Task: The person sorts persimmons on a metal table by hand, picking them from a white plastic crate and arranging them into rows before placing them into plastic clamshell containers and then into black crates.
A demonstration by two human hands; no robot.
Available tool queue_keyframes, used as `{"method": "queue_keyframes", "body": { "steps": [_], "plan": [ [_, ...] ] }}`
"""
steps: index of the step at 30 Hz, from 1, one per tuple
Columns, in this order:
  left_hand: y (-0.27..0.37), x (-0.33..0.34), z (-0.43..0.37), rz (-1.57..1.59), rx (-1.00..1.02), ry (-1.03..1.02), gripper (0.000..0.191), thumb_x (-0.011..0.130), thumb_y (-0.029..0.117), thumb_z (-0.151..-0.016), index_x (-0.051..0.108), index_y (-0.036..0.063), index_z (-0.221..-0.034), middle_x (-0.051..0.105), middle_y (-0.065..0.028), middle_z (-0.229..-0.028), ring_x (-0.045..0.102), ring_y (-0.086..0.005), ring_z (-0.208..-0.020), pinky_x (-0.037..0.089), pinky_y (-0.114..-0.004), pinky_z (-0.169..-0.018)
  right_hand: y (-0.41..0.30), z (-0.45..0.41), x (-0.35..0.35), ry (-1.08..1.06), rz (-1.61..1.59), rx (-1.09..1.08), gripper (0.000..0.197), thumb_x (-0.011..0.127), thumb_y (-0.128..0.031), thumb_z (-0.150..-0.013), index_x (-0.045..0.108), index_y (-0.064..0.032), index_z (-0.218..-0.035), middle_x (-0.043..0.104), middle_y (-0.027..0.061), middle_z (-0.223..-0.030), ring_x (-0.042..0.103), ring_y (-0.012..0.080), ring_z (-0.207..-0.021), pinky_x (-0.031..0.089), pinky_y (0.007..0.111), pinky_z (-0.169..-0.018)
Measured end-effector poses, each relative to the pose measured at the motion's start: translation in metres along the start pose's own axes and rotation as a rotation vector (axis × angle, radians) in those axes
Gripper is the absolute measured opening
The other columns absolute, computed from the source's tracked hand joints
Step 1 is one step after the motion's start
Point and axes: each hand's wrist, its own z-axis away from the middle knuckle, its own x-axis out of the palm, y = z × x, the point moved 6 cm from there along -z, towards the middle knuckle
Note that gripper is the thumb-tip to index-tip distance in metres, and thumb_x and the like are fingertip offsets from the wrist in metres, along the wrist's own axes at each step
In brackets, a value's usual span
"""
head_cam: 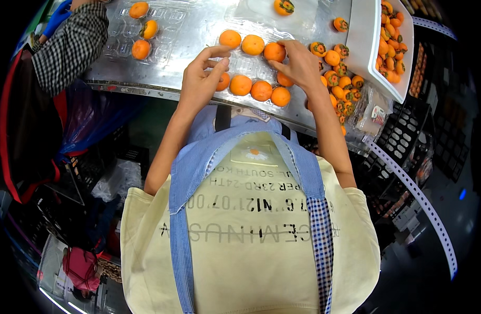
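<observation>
A clear plastic tray (pixel 251 69) with moulded cups lies on the metal table before me. Along its far side sit an orange persimmon (pixel 229 39), another persimmon (pixel 253 44) and a third persimmon (pixel 274 52). My right hand (pixel 301 62) has its thumb and fingers around this third one. Several more persimmons, such as this one (pixel 261 91), fill the near side. My left hand (pixel 201 76) is at the tray's left end with fingers parted and nothing in them. It partly covers a persimmon (pixel 223 81); whether they touch is unclear.
Loose persimmons (pixel 338 92) lie right of the tray, near a white bin (pixel 362 43) holding many more. Plastic packaging (pixel 372 112) lies at the table's right corner. At left, a co-worker's checked sleeve (pixel 73 49) reaches by another clear tray (pixel 165 37). The metal table edge (pixel 146 91) runs before me.
</observation>
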Motion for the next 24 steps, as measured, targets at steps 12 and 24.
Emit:
{"method": "queue_keyframes", "body": {
  "steps": [12, 24],
  "plan": [
    [-0.005, 0.004, 0.002, -0.004, -0.033, -0.05, 0.027, 0.056, 0.017, -0.088, 0.058, 0.0029, -0.111, 0.062, -0.0086, -0.106, 0.06, -0.0121, -0.084, 0.048, -0.022, -0.065, 0.001, 0.002, 0.005, 0.043, 0.003, 0.006, 0.038, 0.072, -0.035, -0.068, 0.063, -0.0092, -0.095, 0.061, 0.0063, -0.087, 0.06, 0.0245, -0.081, 0.048, 0.036, -0.06],
    [-0.003, 0.009, 0.003, -0.037, -0.053, -0.071, 0.027, 0.056, 0.016, -0.088, 0.058, 0.003, -0.111, 0.063, -0.0084, -0.104, 0.059, -0.0103, -0.082, 0.047, -0.021, -0.065, 0.032, 0.014, -0.013, 0.03, -0.16, 0.177, 0.043, 0.072, -0.036, -0.069, 0.064, -0.007, -0.1, 0.062, 0.0084, -0.092, 0.061, 0.024, -0.078, 0.049, 0.035, -0.063]
  ]
}}
